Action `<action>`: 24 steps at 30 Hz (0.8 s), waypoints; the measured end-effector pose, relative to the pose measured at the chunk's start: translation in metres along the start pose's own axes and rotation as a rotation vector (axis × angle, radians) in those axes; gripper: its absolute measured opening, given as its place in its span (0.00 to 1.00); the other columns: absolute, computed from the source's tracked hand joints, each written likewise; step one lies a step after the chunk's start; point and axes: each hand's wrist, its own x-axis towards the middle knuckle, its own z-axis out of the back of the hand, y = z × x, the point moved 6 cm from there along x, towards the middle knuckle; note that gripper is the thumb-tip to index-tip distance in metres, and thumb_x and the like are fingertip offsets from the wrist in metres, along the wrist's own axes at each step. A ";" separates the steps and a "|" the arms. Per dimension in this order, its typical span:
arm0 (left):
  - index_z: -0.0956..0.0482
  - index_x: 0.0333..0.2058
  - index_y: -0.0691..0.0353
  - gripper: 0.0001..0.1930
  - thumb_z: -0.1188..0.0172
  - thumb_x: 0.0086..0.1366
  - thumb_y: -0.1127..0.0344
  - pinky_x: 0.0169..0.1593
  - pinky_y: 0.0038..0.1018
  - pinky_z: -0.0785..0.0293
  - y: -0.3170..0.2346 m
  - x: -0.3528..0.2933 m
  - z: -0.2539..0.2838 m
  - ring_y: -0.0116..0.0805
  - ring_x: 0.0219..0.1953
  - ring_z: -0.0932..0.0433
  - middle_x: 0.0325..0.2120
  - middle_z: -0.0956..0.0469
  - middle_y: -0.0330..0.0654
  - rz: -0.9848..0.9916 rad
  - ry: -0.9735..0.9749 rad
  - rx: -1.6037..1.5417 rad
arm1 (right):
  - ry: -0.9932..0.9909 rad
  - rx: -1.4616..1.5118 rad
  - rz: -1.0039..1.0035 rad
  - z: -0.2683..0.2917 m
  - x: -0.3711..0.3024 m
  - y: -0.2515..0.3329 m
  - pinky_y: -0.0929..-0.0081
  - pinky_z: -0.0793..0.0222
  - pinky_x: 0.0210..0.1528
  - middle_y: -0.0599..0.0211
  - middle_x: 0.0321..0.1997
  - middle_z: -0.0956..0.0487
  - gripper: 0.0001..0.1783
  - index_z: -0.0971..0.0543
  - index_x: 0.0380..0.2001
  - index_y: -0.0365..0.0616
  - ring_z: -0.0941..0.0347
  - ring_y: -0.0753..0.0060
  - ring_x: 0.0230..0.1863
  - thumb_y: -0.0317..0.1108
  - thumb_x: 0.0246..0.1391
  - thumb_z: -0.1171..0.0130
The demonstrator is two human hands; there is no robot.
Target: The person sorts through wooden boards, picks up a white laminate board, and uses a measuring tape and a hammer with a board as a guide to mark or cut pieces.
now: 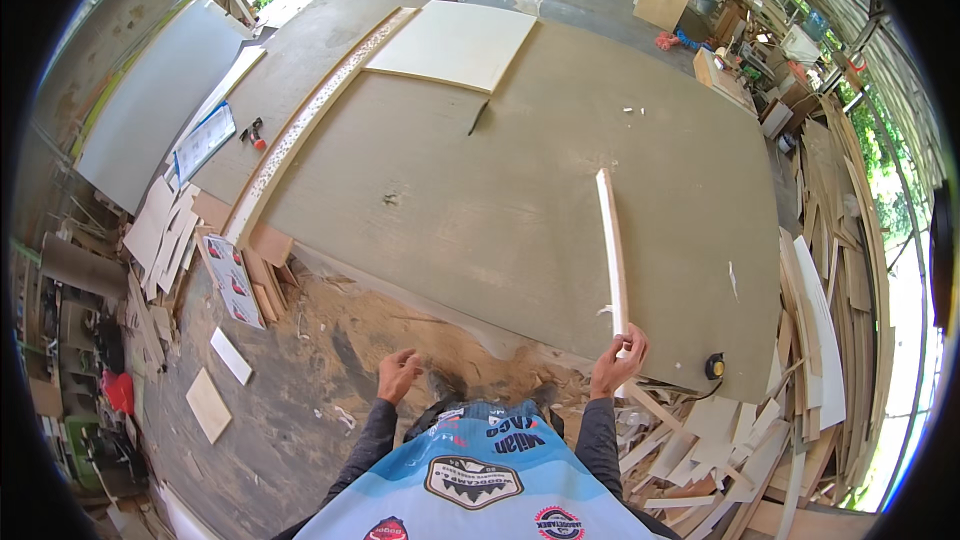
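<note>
My right hand is closed around the near end of a narrow white-faced wooden strip. The strip points away from me over the large brown-grey board tabletop, its far end toward the table's middle. Over the sawdust-covered floor, short of the table's near edge, my left hand hangs with loosely bent fingers and nothing in it. A tape measure, black and yellow, sits on the table right of my right hand.
A white panel and a long white-speckled strip lie on the table's far left. A dark slim tool rests near the panel. Wood offcuts are heaped at the lower right. Left stand a clipboard and a red-black tool.
</note>
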 end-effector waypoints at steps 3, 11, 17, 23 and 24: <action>0.21 0.48 0.74 0.18 0.40 0.65 0.65 0.32 0.25 0.23 0.015 0.030 0.075 0.32 0.29 0.17 0.33 0.17 0.47 -0.037 -0.090 -0.035 | -0.009 0.026 -0.046 -0.030 -0.016 0.020 0.67 0.35 0.42 0.60 0.45 0.26 0.16 0.24 0.47 0.37 0.30 0.66 0.38 0.24 0.55 0.48; 0.20 0.46 0.73 0.16 0.41 0.64 0.66 0.37 0.26 0.24 -0.070 0.094 0.176 0.30 0.33 0.18 0.32 0.18 0.43 -0.210 -0.343 0.011 | -0.078 -0.046 -0.144 -0.047 0.003 0.011 0.73 0.33 0.36 0.65 0.40 0.21 0.13 0.21 0.43 0.37 0.27 0.71 0.34 0.26 0.54 0.46; 0.19 0.44 0.70 0.15 0.40 0.60 0.70 0.40 0.28 0.24 -0.147 0.178 0.166 0.33 0.34 0.19 0.32 0.18 0.44 -0.436 -0.467 0.066 | 0.026 0.176 -0.395 -0.076 0.105 -0.026 0.78 0.34 0.33 0.69 0.35 0.21 0.14 0.21 0.43 0.35 0.28 0.78 0.32 0.31 0.54 0.41; 0.19 0.42 0.68 0.15 0.39 0.54 0.72 0.50 0.37 0.27 -0.212 0.268 0.127 0.46 0.43 0.23 0.38 0.22 0.51 -0.514 -0.528 0.291 | 0.277 0.375 -0.571 -0.195 0.238 0.034 0.84 0.35 0.28 0.71 0.32 0.20 0.13 0.20 0.42 0.40 0.27 0.82 0.31 0.34 0.55 0.41; 0.19 0.43 0.68 0.16 0.39 0.54 0.72 0.52 0.39 0.28 -0.223 0.278 0.122 0.48 0.46 0.24 0.40 0.23 0.52 -0.495 -0.523 0.374 | 0.348 0.409 -0.574 -0.224 0.261 0.036 0.84 0.33 0.29 0.72 0.31 0.20 0.14 0.20 0.42 0.41 0.26 0.82 0.31 0.35 0.55 0.41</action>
